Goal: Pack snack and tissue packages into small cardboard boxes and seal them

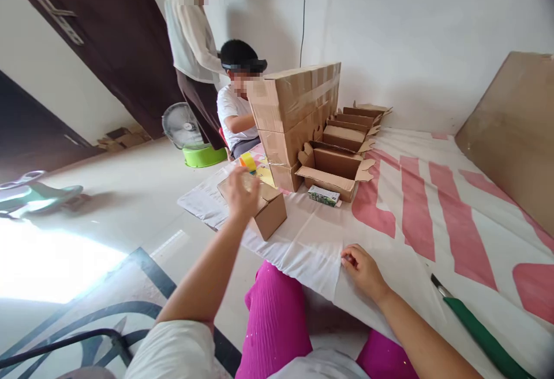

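Note:
My left hand [243,193] is over a small closed cardboard box [272,215] at the table's near left edge. Motion blurs its fingers, and whether they grip anything cannot be told. Behind that box sits a roll of yellow tape [248,162]. Resting on the white cloth near the front edge, my right hand [362,270] has its fingers curled in, and nothing shows in them. A knife with a green handle [480,333] lies to the right of this hand. A small printed packet [324,196] lies in front of an open cardboard box [333,174].
Taped cardboard boxes [298,99] form a stacked wall across the table. Several open boxes [346,134] stand in a row beside it. Beyond the stack, one person [236,108] sits and another [193,38] stands. A fan [182,126] stands on the floor. A large cardboard sheet [513,137] leans at right.

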The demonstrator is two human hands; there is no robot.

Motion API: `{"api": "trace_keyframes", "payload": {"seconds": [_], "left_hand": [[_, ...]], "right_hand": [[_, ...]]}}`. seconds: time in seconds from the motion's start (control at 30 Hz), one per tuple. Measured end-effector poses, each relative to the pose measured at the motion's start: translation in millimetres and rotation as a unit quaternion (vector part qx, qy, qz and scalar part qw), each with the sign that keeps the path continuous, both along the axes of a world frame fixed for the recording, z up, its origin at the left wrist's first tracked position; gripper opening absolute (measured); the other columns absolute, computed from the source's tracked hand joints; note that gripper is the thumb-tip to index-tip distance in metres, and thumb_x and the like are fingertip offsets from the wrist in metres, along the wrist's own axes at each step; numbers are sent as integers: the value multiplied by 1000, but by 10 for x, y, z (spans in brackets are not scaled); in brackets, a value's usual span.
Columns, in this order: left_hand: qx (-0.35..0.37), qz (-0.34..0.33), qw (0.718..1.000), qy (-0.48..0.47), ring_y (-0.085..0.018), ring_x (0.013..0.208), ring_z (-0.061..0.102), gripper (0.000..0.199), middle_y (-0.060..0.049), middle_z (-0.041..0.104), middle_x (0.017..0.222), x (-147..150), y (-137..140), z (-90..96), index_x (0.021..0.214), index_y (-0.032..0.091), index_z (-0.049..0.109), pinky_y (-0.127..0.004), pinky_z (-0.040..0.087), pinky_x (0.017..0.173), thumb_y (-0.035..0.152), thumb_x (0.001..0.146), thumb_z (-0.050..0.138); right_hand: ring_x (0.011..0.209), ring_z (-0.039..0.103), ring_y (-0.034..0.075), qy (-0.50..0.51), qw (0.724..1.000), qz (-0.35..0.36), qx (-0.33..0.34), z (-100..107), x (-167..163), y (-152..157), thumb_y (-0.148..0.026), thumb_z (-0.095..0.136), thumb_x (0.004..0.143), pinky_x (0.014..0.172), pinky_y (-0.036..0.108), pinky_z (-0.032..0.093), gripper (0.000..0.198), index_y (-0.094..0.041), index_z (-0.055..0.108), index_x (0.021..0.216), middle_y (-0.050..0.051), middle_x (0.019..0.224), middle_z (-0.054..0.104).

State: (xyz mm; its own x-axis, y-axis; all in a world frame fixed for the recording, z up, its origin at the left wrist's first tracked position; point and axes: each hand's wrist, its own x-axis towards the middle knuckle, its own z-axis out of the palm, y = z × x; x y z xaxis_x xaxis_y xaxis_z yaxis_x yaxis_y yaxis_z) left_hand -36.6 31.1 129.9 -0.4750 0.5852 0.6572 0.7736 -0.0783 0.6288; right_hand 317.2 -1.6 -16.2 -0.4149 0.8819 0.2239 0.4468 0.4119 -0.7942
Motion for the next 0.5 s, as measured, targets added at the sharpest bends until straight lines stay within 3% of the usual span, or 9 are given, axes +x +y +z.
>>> {"api": "trace_keyframes", "payload": {"seconds": [0.07, 0.1, 0.17, 0.23, 0.3, 0.4, 0.5], "left_hand": [[-21, 88, 983, -158, -28, 129, 42, 40, -12, 50, 130, -519, 117, -10, 117, 18, 51, -44, 31, 111, 33, 81, 62], [-28, 101, 963, -249, -27, 129, 41, 41, -10, 50, 131, -717, 146, -45, 117, 19, 50, -42, 31, 111, 39, 83, 61], [-56, 78, 945, -314, -28, 119, 50, 44, -12, 57, 118, -948, 149, -156, 112, 16, 52, -44, 40, 101, 53, 89, 45], [-81, 27, 936, -341, -27, 103, 58, 59, -11, 62, 98, -941, 109, -308, 101, 14, 56, -42, 47, 90, 66, 89, 31], [-100, -33, 931, -350, -25, 92, 61, 71, -9, 63, 85, -712, 58, -487, 92, 13, 58, -39, 49, 83, 77, 84, 28], [-123, -139, 922, -341, -25, 86, 61, 79, -9, 66, 81, -54, -45, -775, 85, 14, 61, -37, 50, 79, 87, 73, 35], [-144, -247, 902, -323, -24, 85, 62, 77, -8, 69, 85, 752, -242, -1020, 85, 15, 66, -37, 50, 80, 87, 69, 46]], "right_hand": [[70, 56, 15, 2, 1000, 4, 9, 1, 0, 0, -25, 51, 87, 68, 31, 49, 11, -20, 61, 90, 5, 92, 62], [70, 57, 15, 2, 1000, 6, 14, -3, 2, 1, -24, 51, 87, 69, 31, 49, 11, -20, 61, 89, 5, 91, 62], [70, 57, 15, 2, 1000, 6, 15, -20, 4, 2, -26, 51, 87, 70, 31, 49, 11, -20, 61, 88, 5, 90, 62], [69, 57, 15, 19, 1000, -6, -5, -43, -3, 6, -32, 51, 89, 69, 31, 49, 16, -20, 61, 93, 5, 92, 64], [73, 60, 16, 78, 996, -33, -33, -65, -20, 20, -43, 52, 90, 68, 31, 51, 30, -21, 58, 108, 8, 104, 65], [95, 63, 19, 223, 969, -87, -63, -86, -11, 58, -59, 49, 88, 78, 34, 54, 55, -22, 49, 129, 12, 129, 59], [96, 64, 22, 335, 919, -184, -95, -86, 187, 81, -68, 50, 81, 80, 37, 55, 62, -21, 57, 121, 9, 113, 68]]}}
